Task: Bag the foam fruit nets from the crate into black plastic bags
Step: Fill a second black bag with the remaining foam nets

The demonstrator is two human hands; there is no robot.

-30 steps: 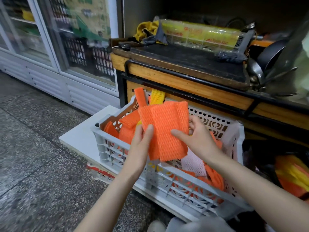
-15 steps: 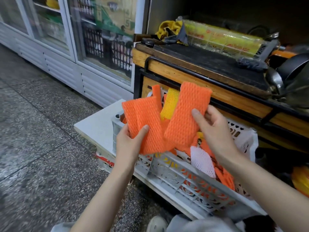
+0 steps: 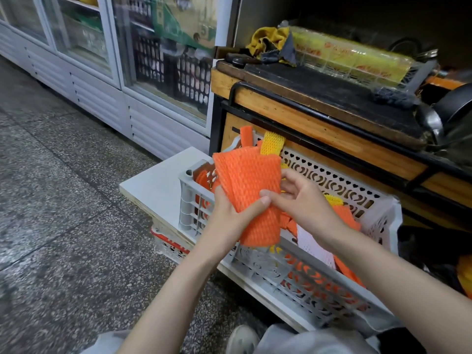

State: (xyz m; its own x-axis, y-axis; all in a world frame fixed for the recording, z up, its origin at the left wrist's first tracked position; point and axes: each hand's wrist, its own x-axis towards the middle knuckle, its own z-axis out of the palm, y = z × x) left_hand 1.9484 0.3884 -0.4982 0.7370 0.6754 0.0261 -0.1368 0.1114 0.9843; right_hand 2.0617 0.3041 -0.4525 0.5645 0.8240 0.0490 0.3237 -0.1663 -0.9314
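- One grey crate (image 3: 187,200) at 4 o'clock in view, on a white board (image 3: 155,185); loose nets (image 3: 314,244) inside.
- Held orange net stack (image 3: 249,185) is above the crate's 10 o'clock corner.
- Grip: left hand (image 3: 229,215) clasps the stack from 7 o'clock; right hand (image 3: 304,203) pinches its 3 o'clock edge.

Only a "5" reads, on the green-and-tan poster (image 3: 201,30) behind the glass door (image 3: 163,72); other print blurs.
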